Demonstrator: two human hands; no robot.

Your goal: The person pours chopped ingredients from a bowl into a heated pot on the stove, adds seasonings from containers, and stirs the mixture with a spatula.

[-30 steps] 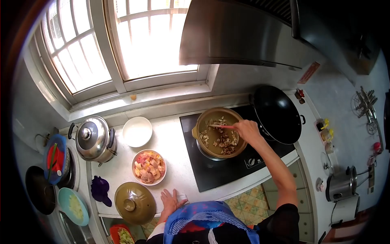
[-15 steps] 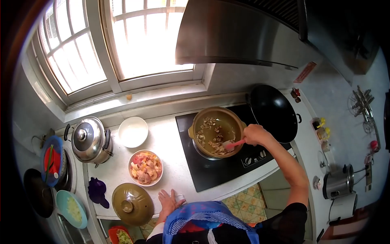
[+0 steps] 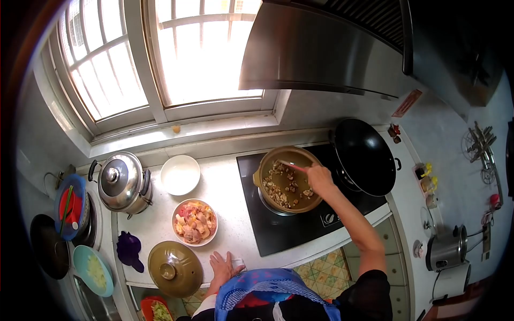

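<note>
My right hand (image 3: 320,181) is closed round the pink-red handle of a spatula (image 3: 295,167). The spatula's head reaches into a brown clay pot (image 3: 259,178) on the cooktop, where small browned pieces (image 3: 276,193) lie in a little liquid. Spread on the counter's front edge, the fingers of my left hand (image 3: 222,267) touch or lie beside a white cloth (image 3: 237,262). Near that hand are the pot's brown lid (image 3: 187,263) and a white bowl (image 3: 216,233) of raw meat pieces (image 3: 195,223).
A black wok (image 3: 364,152) sits on the right side of the black cooktop (image 3: 267,241). To the left stand a white bowl (image 3: 180,175), a lidded steel pot (image 3: 119,184) and a purple cloth-like item (image 3: 128,249). The range hood (image 3: 316,59) hangs above.
My right hand has moved the spatula from the pot's near right side to its far side. The browned pieces are spread differently. My left hand stays on the counter, and the view has shifted slightly.
</note>
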